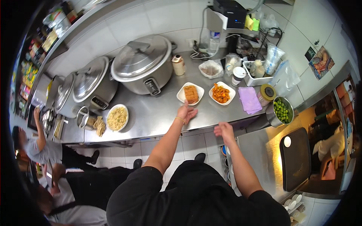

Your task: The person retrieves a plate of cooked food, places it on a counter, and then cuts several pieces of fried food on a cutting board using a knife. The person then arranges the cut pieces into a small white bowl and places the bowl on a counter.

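Note:
My left hand, with a yellow band at the wrist, reaches over the front of the steel counter. Its fingers are spread and hold nothing. The thumb tip overlaps the near rim of a white square bowl containing a browned, fried-looking slab of food; whether it touches is unclear. To the right stands a second white square bowl of orange-red sauced pieces. My right hand hangs in front of the counter edge, loosely bent and holding nothing. A bowl of fried rice sits farther left.
Large rice cookers line the back. Right of the bowls are a folded purple cloth, a lidded paper cup and a pot of green citrus fruits. A black tray lies at right. Two people stand at left.

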{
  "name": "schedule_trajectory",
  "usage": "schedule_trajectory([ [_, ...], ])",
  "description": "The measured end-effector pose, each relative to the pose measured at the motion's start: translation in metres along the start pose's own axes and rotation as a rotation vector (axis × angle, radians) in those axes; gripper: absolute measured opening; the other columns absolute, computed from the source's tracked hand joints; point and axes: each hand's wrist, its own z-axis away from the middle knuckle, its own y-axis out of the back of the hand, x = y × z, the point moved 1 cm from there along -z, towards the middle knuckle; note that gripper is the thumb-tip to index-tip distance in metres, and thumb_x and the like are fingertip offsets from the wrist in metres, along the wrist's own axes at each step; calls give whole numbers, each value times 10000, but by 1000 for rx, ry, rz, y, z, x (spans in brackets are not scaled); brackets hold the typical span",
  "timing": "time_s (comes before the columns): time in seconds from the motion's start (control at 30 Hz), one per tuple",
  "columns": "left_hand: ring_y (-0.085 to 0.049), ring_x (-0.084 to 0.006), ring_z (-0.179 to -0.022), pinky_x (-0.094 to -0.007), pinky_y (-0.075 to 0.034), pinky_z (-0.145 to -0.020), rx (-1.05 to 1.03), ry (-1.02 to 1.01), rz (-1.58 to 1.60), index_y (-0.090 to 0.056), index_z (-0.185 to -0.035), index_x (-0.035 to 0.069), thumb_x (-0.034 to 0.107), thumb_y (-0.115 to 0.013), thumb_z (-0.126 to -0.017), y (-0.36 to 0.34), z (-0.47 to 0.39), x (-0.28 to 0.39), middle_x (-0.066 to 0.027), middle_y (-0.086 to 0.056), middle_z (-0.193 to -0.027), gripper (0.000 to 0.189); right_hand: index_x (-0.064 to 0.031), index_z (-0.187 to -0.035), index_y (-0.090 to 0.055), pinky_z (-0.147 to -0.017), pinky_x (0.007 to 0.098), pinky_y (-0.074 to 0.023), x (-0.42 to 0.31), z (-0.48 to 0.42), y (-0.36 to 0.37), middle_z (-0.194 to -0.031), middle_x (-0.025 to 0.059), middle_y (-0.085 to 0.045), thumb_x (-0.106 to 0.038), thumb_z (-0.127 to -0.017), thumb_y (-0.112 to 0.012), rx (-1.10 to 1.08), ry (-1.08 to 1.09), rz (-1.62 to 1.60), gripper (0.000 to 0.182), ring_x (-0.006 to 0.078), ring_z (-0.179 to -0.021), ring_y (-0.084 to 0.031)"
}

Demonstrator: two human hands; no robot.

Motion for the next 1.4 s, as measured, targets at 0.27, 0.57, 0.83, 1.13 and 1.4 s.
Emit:
schedule_trajectory([
  [0.27, -716, -228, -778, -352, -579, -646, -285, 7, -165, -609, -1221, 60, 191, -701, -955, 125, 168, -189, -113, -728, -934, 312, 8, -1179, -608, -607, 321, -574, 161, 184, 7, -936, 157, -732, -218, -1052, -555, -283, -251, 360, 265, 215, -728, -711],
  [0.57, -436, -303, -1467, -462, -354, -1198, -232, 720, -250, -414, -1591, 133, 917, -436, -845, 400, 528, -426, -135, -394, -1644, 1083, 29, -1123, -637, -566, 343, -572, 272, 355, -31, -919, 162, -740, -238, -1033, -572, -488, -325, 658, 289, 220, -688, -709],
  [0.83, -439, -327, -1459, -578, -381, -1146, 226, 773, -69, -442, -1574, 190, 903, -382, -873, 555, 686, -541, -161, -465, -1583, 1002, 43, -1129, -645, -549, 339, -572, 353, 484, -137, -911, 171, -743, -222, -1017, -555, -713, -306, 952, 301, 230, -671, -710],
  [1.13, -410, -404, -1472, -439, -315, -1224, 364, 161, -785, -448, -1528, -21, 792, -350, -977, 761, 814, -587, -234, -448, -1582, 987, 49, -1099, -702, -583, 364, -575, 540, 580, -266, -852, 158, -739, -299, -981, -620, -1181, -238, 1710, 376, 221, -685, -712],
  [1.4, -479, -269, -1406, -400, -323, -1208, -25, 360, -124, -497, -1528, 71, 626, -472, -1031, 862, 950, -668, -140, -516, -1537, 746, 24, -1062, -730, -614, 382, -569, 574, 693, -438, -834, 163, -738, -347, -955, -643, -1145, -322, 1294, 396, 215, -707, -713],
])
